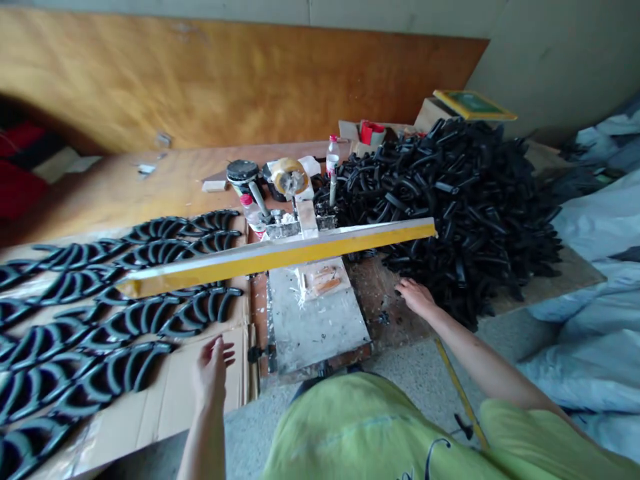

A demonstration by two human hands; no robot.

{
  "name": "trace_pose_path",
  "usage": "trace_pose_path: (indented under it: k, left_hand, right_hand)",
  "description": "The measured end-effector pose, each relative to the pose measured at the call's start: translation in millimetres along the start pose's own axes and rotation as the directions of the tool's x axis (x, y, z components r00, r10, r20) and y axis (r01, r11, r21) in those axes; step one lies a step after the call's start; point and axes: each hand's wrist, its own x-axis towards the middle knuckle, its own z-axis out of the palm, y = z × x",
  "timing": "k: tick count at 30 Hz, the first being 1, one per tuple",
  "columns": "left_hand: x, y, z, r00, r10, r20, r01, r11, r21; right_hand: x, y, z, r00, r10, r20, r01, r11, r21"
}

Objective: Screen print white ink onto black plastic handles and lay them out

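My left hand (213, 370) hovers over the bare cardboard sheet (175, 393), fingers apart, holding nothing, just right of the rows of curved black plastic pieces (100, 320). My right hand (417, 298) lies palm down on the worn table at the foot of the big heap of black curved pieces (450, 200), fingers reaching into its edge; whether they grip a piece is hidden. Between the hands sits a grey paint-smeared plate (315, 320) under a raised yellow-edged bar (275, 257).
Behind the plate stand a roll of tape (289, 177), a small bottle (332, 155), a dark-lidded jar (243, 173) and a red-capped bottle (251, 213). A framed green screen (474, 105) rests on a box at the back right. White sacks (590, 300) lie right.
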Motion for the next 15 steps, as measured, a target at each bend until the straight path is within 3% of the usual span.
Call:
trace_pose_path:
  k: [4, 6, 8, 10, 12, 15]
  left_hand:
    - [-20.2, 34.7, 32.1, 0.994, 0.079, 0.074, -0.077, 0.997, -0.031]
    - [-29.7, 59.6, 44.7, 0.987, 0.135, 0.086, -0.130, 0.989, -0.064]
    - [-37.6, 87.8, 56.0, 0.974, 0.211, 0.087, -0.201, 0.974, -0.106]
    - [-44.1, 116.3, 66.0, 0.950, 0.297, 0.097, -0.281, 0.948, -0.150]
    - [-49.5, 141.4, 74.0, 0.923, 0.371, 0.107, -0.347, 0.919, -0.189]
    - [-54.9, 168.7, 80.9, 0.895, 0.435, 0.102, -0.401, 0.883, -0.245]
  right_hand:
    - [26.6, -25.0, -13.8, 0.976, -0.078, -0.202, 0.134, 0.951, 0.279]
    - [48.6, -59.0, -33.0, 0.938, -0.187, -0.293, 0.299, 0.865, 0.402]
    - [73.7, -104.9, -52.0, 0.870, -0.356, -0.341, 0.483, 0.753, 0.446]
    - [99.3, -154.7, -64.9, 0.795, -0.519, -0.316, 0.607, 0.661, 0.441]
    - [122.1, -197.7, -69.6, 0.744, -0.640, -0.192, 0.647, 0.619, 0.446]
    - [142.5, -232.1, -64.8, 0.751, -0.657, -0.072, 0.616, 0.656, 0.436]
